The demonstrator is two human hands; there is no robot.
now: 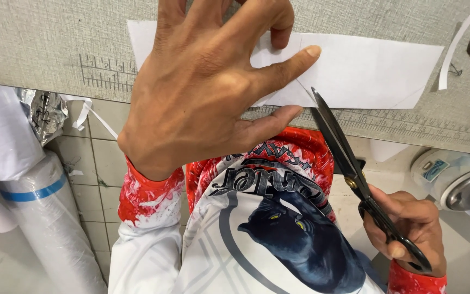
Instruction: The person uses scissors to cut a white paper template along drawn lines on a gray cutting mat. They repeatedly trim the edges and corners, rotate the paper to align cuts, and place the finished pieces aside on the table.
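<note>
The paper (365,68) lies flat on the grey table (39,38), a white sheet with its near edge just by the printed ruler strip (409,124) that runs along the table's near rim. Your left hand (202,87) is spread wide over the left part of the sheet, fingers splayed and fingertips pressing down, which looks meant to pin the paper so it does not slide or lift under the blades. Your thumb points right along the near edge, close to where the cut begins.

Your right hand (409,228) is closed around the black handles of the scissors (354,169), held low and near, off the table's edge, over your printed shirt (267,228). The blades reach up and away from you, almost shut, with the tip resting at the paper's near edge just right of your left thumb. A thin pencilled line on the sheet seems to run from that spot, so the blade appears lined up with it.

So the sheet sits under your left hand and just beyond the scissor tip, far from your right hand itself.

A narrow paper strip (452,51) lies at the far right. Wrapped rolls (44,218) stand at the left, below the table.
</note>
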